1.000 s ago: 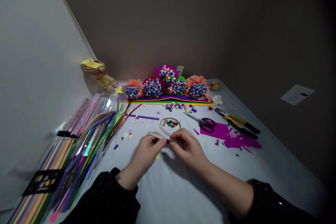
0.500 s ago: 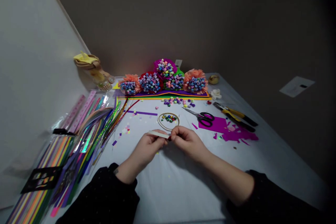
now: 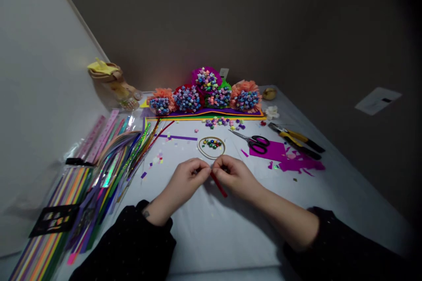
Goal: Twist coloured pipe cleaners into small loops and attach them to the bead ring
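Grip closed on both sides: the left hand (image 3: 187, 180) and right hand (image 3: 235, 178) meet at the fingertips over a red paper strip (image 3: 218, 184). The held end is hidden by the fingers, and the free length runs down and to the right below the right hand, clear of the table cover. Both hands sit just in front of a round tan band (image 3: 198, 147), not touching it.

Left to right on the pale table cover (image 3: 224, 237): multicoloured paper strips (image 3: 62, 210) lie in a clear plastic sleeve, with a black stencil (image 3: 54, 220) on top. Beside them are glittery strips (image 3: 140, 149), then scattered paper confetti (image 3: 157, 159) and a thin purple strip (image 3: 176, 138).

Small paper stars (image 3: 212, 143) lie inside the tan band. Behind it, a row of crepe-paper flowers (image 3: 187, 99) packed with paper stars stands on layered coloured sheets. To the right lie black-handled scissors (image 3: 259, 144), their handles resting on a purple foam sheet (image 3: 267, 151), then purple foam offcuts (image 3: 298, 165). Yellow-and-black-handled pliers (image 3: 296, 140) lie at the far right, near the table edge.
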Tool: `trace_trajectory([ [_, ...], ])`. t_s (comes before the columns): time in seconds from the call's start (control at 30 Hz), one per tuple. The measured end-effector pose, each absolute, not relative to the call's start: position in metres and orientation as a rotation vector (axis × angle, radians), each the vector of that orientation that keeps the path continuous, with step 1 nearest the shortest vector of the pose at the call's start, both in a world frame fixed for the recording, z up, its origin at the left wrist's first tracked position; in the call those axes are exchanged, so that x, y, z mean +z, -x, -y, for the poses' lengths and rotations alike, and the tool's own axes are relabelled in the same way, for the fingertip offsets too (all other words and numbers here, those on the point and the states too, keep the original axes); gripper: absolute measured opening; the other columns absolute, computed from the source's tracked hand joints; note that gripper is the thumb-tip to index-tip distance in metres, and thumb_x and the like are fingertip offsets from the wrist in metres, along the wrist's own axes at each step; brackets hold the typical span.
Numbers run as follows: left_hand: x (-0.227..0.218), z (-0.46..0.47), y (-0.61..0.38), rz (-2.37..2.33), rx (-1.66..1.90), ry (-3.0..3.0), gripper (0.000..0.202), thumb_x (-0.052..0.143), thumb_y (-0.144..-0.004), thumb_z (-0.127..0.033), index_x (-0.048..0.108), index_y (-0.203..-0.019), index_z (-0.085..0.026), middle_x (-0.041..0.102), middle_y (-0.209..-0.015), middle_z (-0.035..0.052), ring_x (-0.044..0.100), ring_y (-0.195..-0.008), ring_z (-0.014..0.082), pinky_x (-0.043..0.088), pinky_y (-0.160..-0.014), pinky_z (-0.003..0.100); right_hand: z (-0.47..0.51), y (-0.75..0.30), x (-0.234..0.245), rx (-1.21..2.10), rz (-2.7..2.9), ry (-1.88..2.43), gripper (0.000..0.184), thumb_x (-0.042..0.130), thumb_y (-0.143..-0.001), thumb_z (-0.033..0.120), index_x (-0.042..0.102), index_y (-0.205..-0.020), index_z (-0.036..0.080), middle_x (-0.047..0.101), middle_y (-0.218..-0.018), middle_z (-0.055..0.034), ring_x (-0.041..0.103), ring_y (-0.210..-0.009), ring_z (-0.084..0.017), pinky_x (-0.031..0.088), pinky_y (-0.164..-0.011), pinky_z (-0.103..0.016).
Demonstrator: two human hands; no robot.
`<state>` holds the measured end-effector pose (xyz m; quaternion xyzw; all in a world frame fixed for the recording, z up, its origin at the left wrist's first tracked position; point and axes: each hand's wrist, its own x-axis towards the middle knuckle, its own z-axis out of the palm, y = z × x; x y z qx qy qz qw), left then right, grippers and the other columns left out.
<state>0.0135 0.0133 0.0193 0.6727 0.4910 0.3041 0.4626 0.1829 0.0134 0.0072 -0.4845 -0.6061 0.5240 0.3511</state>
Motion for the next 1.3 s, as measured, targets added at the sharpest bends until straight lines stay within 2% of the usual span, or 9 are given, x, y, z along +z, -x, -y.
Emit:
trace_trajectory([
  [0.1, 0.018, -0.012, -0.014, -1.273, 0.796, -1.794, 0.014, 0.051, -0.082, -0.020, 0.060, -0.071, -0.015, 0.057, -0.069, -0.0003, 0.052, -0.068, 0.0127, 0.039, -0.064, 0.023, -0.014, -0.181, 0.008, 1.461, 1.484, 1.236, 0.015, 0.052, -0.077, 0.030, 0.052, -0.068, 0.018, 0.048, -0.056, 0.0038, 0.043, -0.053, -0.010, 0.035, -0.052, -0.023],
  [0.2, 0.016, -0.010, -0.015, -1.329, 0.861, -1.830, 0.014, 0.050, -0.082, -0.019, 0.058, -0.071, -0.016, 0.056, -0.069, -0.0005, 0.051, -0.065, 0.0119, 0.038, -0.060, 0.022, -0.016, -0.180, 0.008, 1.526, 1.427, 1.200, 0.019, 0.057, -0.074, 0.036, 0.055, -0.073, 0.017, 0.052, -0.062, 0.0025, 0.045, -0.056, -0.010, 0.037, -0.054, -0.024],
  [0.3, 0.014, -0.009, -0.014, -1.366, 0.911, -1.826, 0.015, 0.050, -0.083, -0.019, 0.056, -0.070, -0.016, 0.056, -0.069, -0.0006, 0.051, -0.065, 0.0117, 0.038, -0.060, 0.022, -0.017, -0.179, 0.008, 1.509, 1.428, 1.222, 0.019, 0.061, -0.070, 0.035, 0.056, -0.073, 0.016, 0.054, -0.065, 0.0017, 0.046, -0.058, -0.011, 0.037, -0.056, -0.025],
  [0.77, 0.013, -0.006, -0.016, -1.373, 0.948, -1.802, 0.016, 0.051, -0.086, -0.022, 0.058, -0.072, -0.016, 0.058, -0.070, 0.0004, 0.054, -0.067, 0.0129, 0.041, -0.060, 0.023, -0.013, -0.176, 0.011, 1.466, 1.407, 1.227, 0.014, 0.056, -0.073, 0.031, 0.052, -0.070, 0.017, 0.048, -0.063, 0.0028, 0.041, -0.058, -0.011, 0.032, -0.056, -0.026],
  [0.9, 0.011, -0.007, -0.015, -1.283, 1.005, -1.814, 0.011, 0.054, -0.086, -0.022, 0.064, -0.089, -0.016, 0.063, -0.083, 0.0035, 0.057, -0.073, 0.0136, 0.044, -0.061, 0.023, -0.015, -0.179, 0.009, 1.503, 1.380, 1.173, 0.015, 0.054, -0.073, 0.032, 0.050, -0.069, 0.018, 0.046, -0.063, 0.0033, 0.039, -0.058, -0.011, 0.032, -0.057, -0.026],
  [0.97, 0.009, -0.008, -0.014, -1.203, 1.039, -1.869, 0.022, 0.059, -0.084, -0.019, 0.064, -0.104, -0.018, 0.064, -0.093, 0.0048, 0.058, -0.075, 0.0133, 0.047, -0.064, 0.024, -0.016, -0.180, 0.007, 1.524, 1.382, 1.143, 0.017, 0.054, -0.074, 0.033, 0.048, -0.068, 0.019, 0.045, -0.063, 0.0031, 0.039, -0.059, -0.011, 0.031, -0.058, -0.027],
  [1.03, 0.008, -0.009, -0.013, -1.123, 1.055, -1.946, 0.029, 0.059, -0.083, -0.016, 0.063, -0.111, -0.021, 0.063, -0.094, 0.0047, 0.059, -0.078, 0.0137, 0.048, -0.069, 0.025, -0.016, -0.181, 0.006, 1.541, 1.409, 1.117, 0.018, 0.053, -0.075, 0.033, 0.047, -0.067, 0.019, 0.045, -0.063, 0.0029, 0.039, -0.060, -0.011, 0.031, -0.059, -0.027],
  [1.13, 0.008, -0.009, -0.013, -1.097, 1.060, -2.018, 0.025, 0.055, -0.085, -0.012, 0.067, -0.104, -0.021, 0.063, -0.089, 0.0046, 0.060, -0.085, 0.0154, 0.049, -0.074, 0.027, -0.016, -0.181, 0.005, 1.564, 1.440, 1.109, 0.020, 0.054, -0.075, 0.034, 0.047, -0.065, 0.019, 0.043, -0.061, 0.0033, 0.037, -0.058, -0.011, 0.030, -0.058, -0.027],
  [1.3, 0.008, -0.007, -0.012, -1.148, 1.084, -2.044, 0.019, 0.051, -0.087, -0.012, 0.067, -0.098, -0.018, 0.064, -0.088, 0.0054, 0.060, -0.085, 0.0159, 0.049, -0.074, 0.029, -0.016, -0.179, 0.008, 1.584, 1.413, 1.136, 0.022, 0.058, -0.074, 0.036, 0.050, -0.066, 0.018, 0.044, -0.060, 0.0036, 0.037, -0.057, -0.010, 0.029, -0.056, -0.025],
])
